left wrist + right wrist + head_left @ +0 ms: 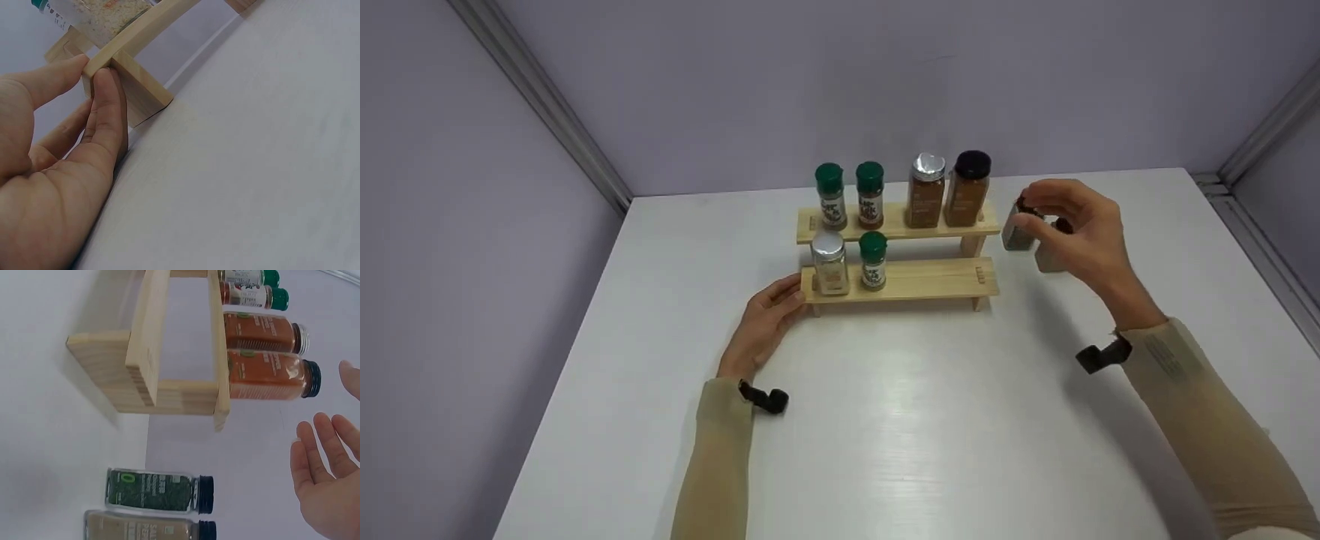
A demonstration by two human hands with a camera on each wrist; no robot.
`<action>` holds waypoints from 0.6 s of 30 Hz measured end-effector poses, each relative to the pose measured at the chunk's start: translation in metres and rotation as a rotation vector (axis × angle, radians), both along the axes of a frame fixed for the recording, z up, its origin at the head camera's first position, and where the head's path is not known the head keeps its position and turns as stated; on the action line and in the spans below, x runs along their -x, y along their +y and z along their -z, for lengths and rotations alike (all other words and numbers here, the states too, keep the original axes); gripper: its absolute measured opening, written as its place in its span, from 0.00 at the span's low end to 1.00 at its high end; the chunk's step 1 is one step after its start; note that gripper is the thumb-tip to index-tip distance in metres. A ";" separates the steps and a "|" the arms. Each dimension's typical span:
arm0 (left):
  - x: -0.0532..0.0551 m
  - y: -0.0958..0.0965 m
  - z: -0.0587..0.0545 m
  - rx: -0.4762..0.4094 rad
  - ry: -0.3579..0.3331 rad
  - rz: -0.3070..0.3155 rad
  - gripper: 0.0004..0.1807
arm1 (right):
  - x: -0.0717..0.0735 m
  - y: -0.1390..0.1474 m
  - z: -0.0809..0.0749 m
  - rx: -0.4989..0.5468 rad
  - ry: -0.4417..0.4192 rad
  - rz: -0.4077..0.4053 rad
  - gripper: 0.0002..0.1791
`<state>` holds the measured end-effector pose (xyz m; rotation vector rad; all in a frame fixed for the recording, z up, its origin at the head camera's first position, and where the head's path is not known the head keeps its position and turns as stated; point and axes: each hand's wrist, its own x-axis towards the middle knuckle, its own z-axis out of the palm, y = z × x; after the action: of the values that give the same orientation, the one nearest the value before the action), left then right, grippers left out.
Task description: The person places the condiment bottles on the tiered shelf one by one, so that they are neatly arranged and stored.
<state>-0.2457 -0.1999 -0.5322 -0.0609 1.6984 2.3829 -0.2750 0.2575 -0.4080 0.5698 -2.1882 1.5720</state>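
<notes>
A two-tier wooden spice rack (919, 279) stands on the white table. My left hand (769, 322) pinches the left end of its lower board, with the thumb on the end edge and fingers beneath, as the left wrist view shows. My right hand (1084, 236) hovers above two jars right of the rack, fingers apart and holding nothing. One is a jar of dark green herbs (152, 489) with a black lid. Beside it is a salt-and-pepper jar (140, 526), partly behind my hand in the head view and cut off in the right wrist view.
The upper tier carries two green-capped bottles (870, 196), a silver-lidded spice jar (925, 193) and a black-lidded spice jar (967, 191). On the lower tier stand a silver-lidded jar (830, 266) and a green-capped bottle (873, 262). A pale wall (735, 97) rises behind the table.
</notes>
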 end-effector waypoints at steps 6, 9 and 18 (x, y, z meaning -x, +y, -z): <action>0.001 0.001 0.000 -0.017 -0.009 -0.002 0.27 | 0.009 0.024 0.011 -0.006 0.000 0.088 0.21; 0.001 0.000 -0.001 -0.015 -0.007 -0.001 0.27 | 0.013 0.034 0.016 -0.039 0.005 0.139 0.21; 0.002 0.000 0.000 0.000 -0.007 -0.002 0.28 | 0.019 0.060 0.034 -0.123 -0.045 0.248 0.23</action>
<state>-0.2475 -0.1999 -0.5320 -0.0706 1.6961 2.3817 -0.2942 0.3172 -0.4421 0.2861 -2.2996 1.3417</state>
